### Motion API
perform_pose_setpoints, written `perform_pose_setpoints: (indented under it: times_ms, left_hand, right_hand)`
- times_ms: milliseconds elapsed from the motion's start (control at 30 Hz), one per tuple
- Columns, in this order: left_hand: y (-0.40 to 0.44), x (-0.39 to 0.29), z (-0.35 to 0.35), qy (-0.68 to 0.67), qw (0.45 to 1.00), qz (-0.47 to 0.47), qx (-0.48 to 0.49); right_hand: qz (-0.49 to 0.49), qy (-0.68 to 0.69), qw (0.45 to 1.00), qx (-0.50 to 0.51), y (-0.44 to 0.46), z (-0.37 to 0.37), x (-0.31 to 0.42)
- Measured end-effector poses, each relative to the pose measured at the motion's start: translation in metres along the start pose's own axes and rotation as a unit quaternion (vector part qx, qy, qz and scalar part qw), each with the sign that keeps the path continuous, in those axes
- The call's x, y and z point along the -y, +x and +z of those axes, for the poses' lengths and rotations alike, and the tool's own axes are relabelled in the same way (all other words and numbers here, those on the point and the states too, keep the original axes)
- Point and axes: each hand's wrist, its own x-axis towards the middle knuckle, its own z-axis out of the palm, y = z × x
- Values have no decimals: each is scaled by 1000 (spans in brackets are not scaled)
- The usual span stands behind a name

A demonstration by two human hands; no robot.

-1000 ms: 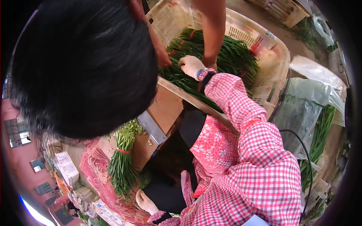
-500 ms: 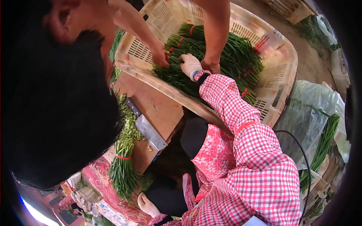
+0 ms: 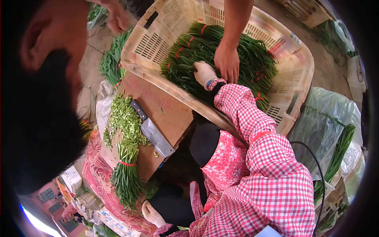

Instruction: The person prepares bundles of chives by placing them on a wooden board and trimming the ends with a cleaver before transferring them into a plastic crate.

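My right hand (image 3: pixel 206 74), in a pale striped glove, is in the plastic crate (image 3: pixel 158 81), its fingers curled down into the red-banded bundles of green chives (image 3: pixel 248 55). Its fingertips are hidden among the leaves. Low in the view, my left hand (image 3: pixel 153 214), also gloved, lies beside my dark-covered knee with its fingers stretched out, near a banded chive bundle (image 3: pixel 128 177). That bundle lies on a brown board (image 3: pixel 173 114) with chopped stem ends (image 3: pixel 125 114) and a cleaver (image 3: pixel 154 134).
A co-worker leans in at the left; one of their hands (image 3: pixel 227 59) reaches into the crate next to mine, the other (image 3: pixel 117 17) is outside it. More chives (image 3: pixel 114 59) lie behind the board. Plastic-wrapped greens (image 3: pixel 339 146) stand at the right, by a black cable (image 3: pixel 312 150).
The co-worker's one hand has left the crate toward the upper left, and their head has shifted left, uncovering the chopped stems. My right hand has moved slightly right and down.
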Motion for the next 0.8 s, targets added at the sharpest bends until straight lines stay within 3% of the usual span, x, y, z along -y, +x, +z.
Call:
perform_pose_setpoints:
  times_ms: [100,167,333,567,633,800]
  left_hand:
    - [-2,-8,0,-37,999,-27,-6]
    - [-2,-16,-2,7,1000,-20,15]
    - [0,-14,0,-8,1000,-26,14]
    - [-1,-23,1,-5,1000,-24,11]
    - [-4,-30,0,-16,1000,-23,13]
    - [-1,-17,1,-33,999,-32,13]
  right_hand:
    - [29,8,1000,2,-3,1,3]
    - [29,18,998,-46,0,6,1]
    - [32,-9,999,-27,6,4,10]
    - [13,-129,991,40,22,8,15]
    - [24,-150,983,104,24,1,20]
    - [10,-84,996,35,9,2,19]
